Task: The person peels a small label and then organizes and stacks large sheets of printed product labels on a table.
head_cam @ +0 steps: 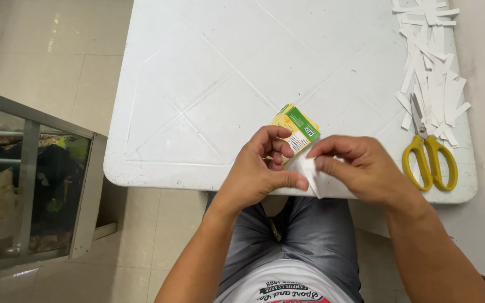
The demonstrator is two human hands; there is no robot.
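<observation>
Both hands meet at the near edge of the white surface [197,84]: left hand [256,168] closed around a yellow-green carton [297,128], right hand [360,168] pinching a white paper strip [311,174] against it. Farther right lie a pile of paper strips [430,73] and yellow-handled scissors [429,151]. The strip seems mid-fitting; pressing it needs steady fingertips.

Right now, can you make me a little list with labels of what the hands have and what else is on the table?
left hand: pinches the white paper piece and holds a yellow-green packet
right hand: fingers grip the same paper piece
table: white, with moulded diagonal lines
scissors: yellow handles, lying at the right edge
paper strips: white pile, far right corner
floor: pale tiles
</observation>
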